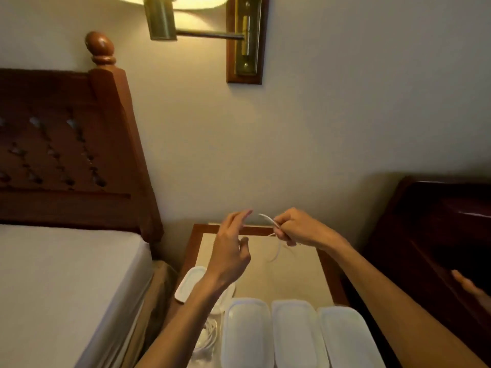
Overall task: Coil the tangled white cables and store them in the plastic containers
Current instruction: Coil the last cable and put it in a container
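This is a bedroom, perhaps in a hotel or a home. A bed [61,282] with a white sheet and a carved dark wooden headboard [66,155] stands at the left. A lit brass swing-arm wall lamp [186,19] hangs above a small bedside desk [326,266] against the plain wall.

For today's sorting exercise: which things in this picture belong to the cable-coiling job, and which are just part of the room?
Part of the job:
- white cable, gripped by the right hand
- left hand, open beside it
- closed plastic containers
- open container holding coiled cable
- loose lid

Just there:
- bedside table
- bed
- headboard
- wall lamp
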